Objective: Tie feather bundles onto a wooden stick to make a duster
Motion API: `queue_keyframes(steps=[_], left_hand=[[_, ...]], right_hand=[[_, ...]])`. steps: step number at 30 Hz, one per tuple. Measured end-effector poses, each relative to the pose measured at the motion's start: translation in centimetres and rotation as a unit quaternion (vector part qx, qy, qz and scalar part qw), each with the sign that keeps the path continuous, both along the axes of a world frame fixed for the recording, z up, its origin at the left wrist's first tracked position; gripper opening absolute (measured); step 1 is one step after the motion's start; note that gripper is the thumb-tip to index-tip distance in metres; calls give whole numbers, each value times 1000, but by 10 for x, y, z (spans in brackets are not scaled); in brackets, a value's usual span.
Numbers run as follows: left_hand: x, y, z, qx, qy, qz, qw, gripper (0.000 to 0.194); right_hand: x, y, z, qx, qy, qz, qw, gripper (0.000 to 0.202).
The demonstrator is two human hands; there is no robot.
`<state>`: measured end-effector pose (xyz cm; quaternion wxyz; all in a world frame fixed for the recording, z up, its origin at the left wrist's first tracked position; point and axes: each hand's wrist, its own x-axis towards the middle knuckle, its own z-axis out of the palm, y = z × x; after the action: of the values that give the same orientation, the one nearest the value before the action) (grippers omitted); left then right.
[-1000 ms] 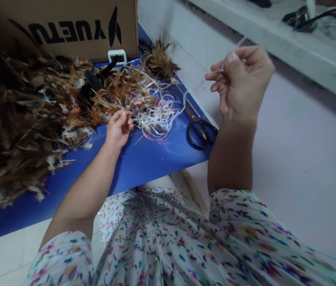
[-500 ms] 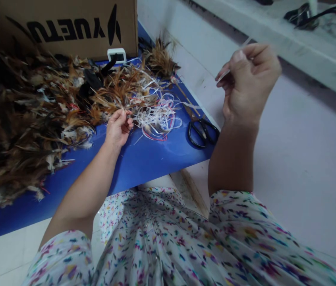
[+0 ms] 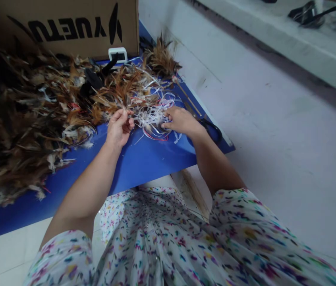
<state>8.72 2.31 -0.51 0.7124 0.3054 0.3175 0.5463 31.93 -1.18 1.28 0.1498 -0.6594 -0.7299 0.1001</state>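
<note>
My left hand (image 3: 119,127) is closed in a pinch on the pale base of a bunch of brown feathers (image 3: 120,91), which fan out away from me. To its right, my right hand (image 3: 181,120) reaches over a tangled heap of white and red ribbon (image 3: 151,119). The thumb and forefinger of that hand stand apart at the heap's right side; its other fingers are mostly hidden. A short end of white ribbon shows just below this hand. Black-handled scissors (image 3: 214,130) lie behind the right wrist, partly covered by it.
A large mass of feather bunches (image 3: 22,131) covers the left of the blue table (image 3: 156,159). A cardboard box (image 3: 66,12) stands behind, with a small white-framed device (image 3: 118,55) before it. A stick with feathers (image 3: 163,59) lies by the wall. A ledge (image 3: 290,43) runs upper right.
My right hand has come down and left from a raised spot by the wall, where it pinched a thin pale strip, to the ribbon heap. My left hand has stayed on the feathers.
</note>
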Motion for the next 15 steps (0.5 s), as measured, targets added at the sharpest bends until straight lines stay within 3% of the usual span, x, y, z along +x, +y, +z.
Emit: queue_keyframes(steps=[2,6,11,15], left_hand=[[0,0,0,-2,-2,3,1000,23],[1,0,-1,-1,-1,-1,1000,24],[1,0,-1,3,-5,-1,1000,24],[1,-1,0,5,3,0,1000,26]], right_hand=[[-3,5,-4,-18,-6,10,1000,4],[3,10,-2,-1,102,-9,995,12],[8,13,10,34,304,-53,951,16],[5,13,25,49,377,-70,922,21]])
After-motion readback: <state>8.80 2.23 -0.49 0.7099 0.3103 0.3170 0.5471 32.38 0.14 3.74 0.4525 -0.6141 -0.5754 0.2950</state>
